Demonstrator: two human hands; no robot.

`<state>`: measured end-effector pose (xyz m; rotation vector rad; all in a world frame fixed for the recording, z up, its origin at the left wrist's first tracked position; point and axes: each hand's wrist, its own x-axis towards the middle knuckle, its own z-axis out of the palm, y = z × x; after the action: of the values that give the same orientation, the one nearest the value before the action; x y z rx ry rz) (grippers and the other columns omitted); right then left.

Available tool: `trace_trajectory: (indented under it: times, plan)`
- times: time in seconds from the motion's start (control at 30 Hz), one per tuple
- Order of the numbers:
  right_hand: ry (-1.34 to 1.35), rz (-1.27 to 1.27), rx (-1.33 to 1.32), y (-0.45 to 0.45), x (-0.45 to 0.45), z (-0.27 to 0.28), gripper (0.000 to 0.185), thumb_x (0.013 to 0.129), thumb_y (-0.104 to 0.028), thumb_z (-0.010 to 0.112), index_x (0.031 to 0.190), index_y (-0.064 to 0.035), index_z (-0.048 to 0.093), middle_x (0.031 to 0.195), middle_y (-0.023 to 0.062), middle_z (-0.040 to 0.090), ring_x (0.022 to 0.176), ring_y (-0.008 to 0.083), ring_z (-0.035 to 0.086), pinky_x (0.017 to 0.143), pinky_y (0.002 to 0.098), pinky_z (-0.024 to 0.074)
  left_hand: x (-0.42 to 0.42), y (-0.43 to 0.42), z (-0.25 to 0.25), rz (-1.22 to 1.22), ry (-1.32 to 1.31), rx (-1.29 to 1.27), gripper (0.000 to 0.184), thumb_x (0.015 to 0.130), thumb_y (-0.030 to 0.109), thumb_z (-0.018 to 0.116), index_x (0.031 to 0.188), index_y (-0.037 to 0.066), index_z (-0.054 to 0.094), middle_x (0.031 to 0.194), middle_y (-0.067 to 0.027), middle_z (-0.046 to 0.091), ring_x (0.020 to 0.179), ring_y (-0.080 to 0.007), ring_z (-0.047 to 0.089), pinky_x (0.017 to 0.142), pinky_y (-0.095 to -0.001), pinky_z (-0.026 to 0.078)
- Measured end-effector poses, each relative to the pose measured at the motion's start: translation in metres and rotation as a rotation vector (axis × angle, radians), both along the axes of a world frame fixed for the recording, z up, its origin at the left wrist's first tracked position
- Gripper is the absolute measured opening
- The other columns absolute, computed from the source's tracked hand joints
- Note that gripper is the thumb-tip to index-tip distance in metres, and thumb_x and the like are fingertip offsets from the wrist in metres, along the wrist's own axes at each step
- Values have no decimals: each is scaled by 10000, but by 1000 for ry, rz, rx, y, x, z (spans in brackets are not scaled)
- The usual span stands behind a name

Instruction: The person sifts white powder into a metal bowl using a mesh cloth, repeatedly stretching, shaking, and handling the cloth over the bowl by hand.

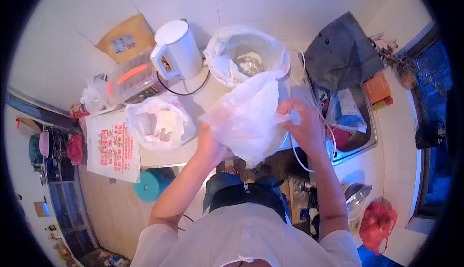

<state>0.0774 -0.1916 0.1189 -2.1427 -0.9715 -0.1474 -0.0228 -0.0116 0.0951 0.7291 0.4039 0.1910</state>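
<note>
- Your one shirt (246, 233) fills the bottom.
- Your right hand (305, 124) pinches one plastic bag (249, 114) over the counter (195, 105).
- Your left hand (213, 146) touches it; its hidden grip you cannot tell.
- Beyond: two open bags (183, 126) (217, 51), one kettle (181, 51).

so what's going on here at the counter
A person holds up a thin, translucent white plastic bag over the pale countertop. The right hand pinches its edge; the left hand is against its other side, fingers partly hidden. Beyond it sits a wide-open white plastic bag, with a tall white electric kettle to its left. A metal sink is at right.
</note>
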Motion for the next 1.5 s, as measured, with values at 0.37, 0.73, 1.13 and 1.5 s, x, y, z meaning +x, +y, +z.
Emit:
trace_trajectory:
  times: [0.37, 0.73, 1.13, 1.5]
  plan:
    - [1095, 266, 1201, -31, 44, 39, 215, 812, -190, 377, 949, -34, 435, 1031, 134, 461, 885, 249, 496, 730, 326, 434, 3, 55, 5, -260, -106, 933, 465, 730, 189, 466, 1148, 51, 317, 1070, -124, 434, 911, -192, 471, 802, -306, 374]
    - [1038, 657, 707, 12, 65, 108, 230, 806, -220, 401, 945, -37, 407, 958, 144, 505, 780, 235, 544, 634, 285, 456, 65, -2, 56, -696, -543, 140, 737, 707, 542, 395, 1203, 33, 202, 1174, -145, 327, 1014, -261, 406, 838, -380, 347]
    - [741, 444, 667, -19, 51, 133, 371, 777, -269, 462, 1045, -50, 329, 979, 114, 469, 765, 201, 536, 679, 297, 442, 68, -32, 79, -332, -466, 288, 446, 735, 312, 523, 1049, 33, 374, 955, -74, 492, 835, -156, 510, 701, -285, 444]
    - [417, 117, 431, -10, 12, 85, 227, 679, -152, 591, 823, -40, 455, 780, 58, 515, 721, 113, 500, 623, 224, 397, 58, -42, 101, -55, -426, 552, 349, 718, 175, 559, 998, 44, 397, 899, -43, 493, 772, -123, 505, 662, -249, 429]
